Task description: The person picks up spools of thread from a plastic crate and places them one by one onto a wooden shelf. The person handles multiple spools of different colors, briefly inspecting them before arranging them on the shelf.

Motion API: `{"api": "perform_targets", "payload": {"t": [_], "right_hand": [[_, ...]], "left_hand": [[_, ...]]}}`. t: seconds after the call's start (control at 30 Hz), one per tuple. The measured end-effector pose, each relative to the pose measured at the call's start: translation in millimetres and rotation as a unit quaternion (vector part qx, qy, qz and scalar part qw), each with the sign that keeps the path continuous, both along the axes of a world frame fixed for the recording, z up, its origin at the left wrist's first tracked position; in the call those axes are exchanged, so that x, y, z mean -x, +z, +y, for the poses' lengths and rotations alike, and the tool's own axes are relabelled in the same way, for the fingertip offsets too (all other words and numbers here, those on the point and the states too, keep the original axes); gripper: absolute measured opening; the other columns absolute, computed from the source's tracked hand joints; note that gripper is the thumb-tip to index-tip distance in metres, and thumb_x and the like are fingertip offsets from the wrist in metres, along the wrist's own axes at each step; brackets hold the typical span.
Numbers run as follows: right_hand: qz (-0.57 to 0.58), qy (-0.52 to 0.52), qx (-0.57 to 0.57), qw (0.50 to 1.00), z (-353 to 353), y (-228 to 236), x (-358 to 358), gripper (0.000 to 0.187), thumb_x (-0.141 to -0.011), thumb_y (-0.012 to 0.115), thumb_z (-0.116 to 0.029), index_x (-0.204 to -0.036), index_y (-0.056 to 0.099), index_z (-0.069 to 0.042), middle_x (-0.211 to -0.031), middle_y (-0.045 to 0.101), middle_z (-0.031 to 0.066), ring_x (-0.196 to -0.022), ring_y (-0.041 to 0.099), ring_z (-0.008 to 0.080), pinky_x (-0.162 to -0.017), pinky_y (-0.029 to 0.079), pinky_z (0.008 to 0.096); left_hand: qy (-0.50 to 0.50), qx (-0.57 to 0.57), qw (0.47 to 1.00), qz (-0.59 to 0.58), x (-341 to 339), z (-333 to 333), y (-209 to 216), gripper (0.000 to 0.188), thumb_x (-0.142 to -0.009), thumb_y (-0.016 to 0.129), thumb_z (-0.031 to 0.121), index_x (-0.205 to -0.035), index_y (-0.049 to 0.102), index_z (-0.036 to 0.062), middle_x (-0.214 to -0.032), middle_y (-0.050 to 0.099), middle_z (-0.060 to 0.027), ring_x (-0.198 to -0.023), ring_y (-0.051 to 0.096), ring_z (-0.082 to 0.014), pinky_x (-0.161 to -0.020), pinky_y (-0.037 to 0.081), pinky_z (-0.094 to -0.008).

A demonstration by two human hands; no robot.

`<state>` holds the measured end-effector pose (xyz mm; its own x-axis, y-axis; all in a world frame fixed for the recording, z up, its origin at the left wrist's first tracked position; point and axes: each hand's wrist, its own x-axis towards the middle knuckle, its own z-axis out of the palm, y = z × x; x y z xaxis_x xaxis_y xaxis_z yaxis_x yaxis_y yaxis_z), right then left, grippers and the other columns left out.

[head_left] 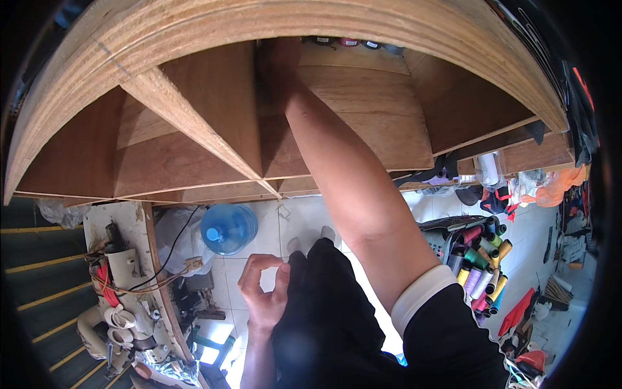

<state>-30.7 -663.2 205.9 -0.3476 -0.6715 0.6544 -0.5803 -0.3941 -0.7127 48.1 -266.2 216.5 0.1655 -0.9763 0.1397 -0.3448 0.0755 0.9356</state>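
Head view: right arm point(353, 188) is extended up into a wooden shelf unit point(214, 123), into the compartment right of the slanted divider point(194, 123). The right hand point(278, 68) is seen against the back of that compartment near its top edge; fingers are hidden in shadow, so grip state cannot be told, and nothing held can be made out. Small spool tops point(350, 42) are seen just above the shelf edge, near the hand.

The left hand point(264, 292) is held low, fingers curled with thumb and forefinger nearly closed into a ring, pinched at the edge of black fabric point(324, 311).

Lower left: a sewing machine point(120, 292) on a worn table point(139, 217). A blue water jug point(228, 228) is seen on the tiled floor. Right: a bin of coloured thread cones point(481, 266).
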Motion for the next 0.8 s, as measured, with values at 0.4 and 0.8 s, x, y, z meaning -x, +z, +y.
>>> {"api": "perform_targets", "payload": {"t": [0.4, 0.8], "right_hand": [[0.186, 0.038, -0.129, 0.973, 18.8, 20.7, 27.5, 0.036, -0.081, 0.069, -0.034, -0.109, 0.066, -0.012, -0.105, 0.067, 0.0129, -0.101, 0.063, 0.0347, -0.085, 0.052, 0.0465], [0.245, -0.031, -0.137, 0.959, -23.8, 3.1, 10.9, 0.035, -0.086, 0.063, -0.025, -0.118, 0.064, -0.011, -0.119, 0.062, 0.0115, -0.109, 0.062, 0.0296, -0.085, 0.055, 0.0423]], "left_hand": [[-0.004, 0.003, 1.000, 0.007, -8.3, 0.9, -7.6, 0.012, -0.080, 0.069, -0.004, -0.086, 0.060, 0.0016, -0.082, 0.062, -0.0107, -0.075, 0.062, -0.0233, -0.069, 0.048, -0.0323], [-0.016, -0.010, 1.000, -0.018, -14.9, 0.9, -7.2, 0.012, -0.079, 0.069, -0.004, -0.086, 0.061, 0.0016, -0.082, 0.062, -0.0106, -0.074, 0.062, -0.0236, -0.069, 0.048, -0.0322]]}}
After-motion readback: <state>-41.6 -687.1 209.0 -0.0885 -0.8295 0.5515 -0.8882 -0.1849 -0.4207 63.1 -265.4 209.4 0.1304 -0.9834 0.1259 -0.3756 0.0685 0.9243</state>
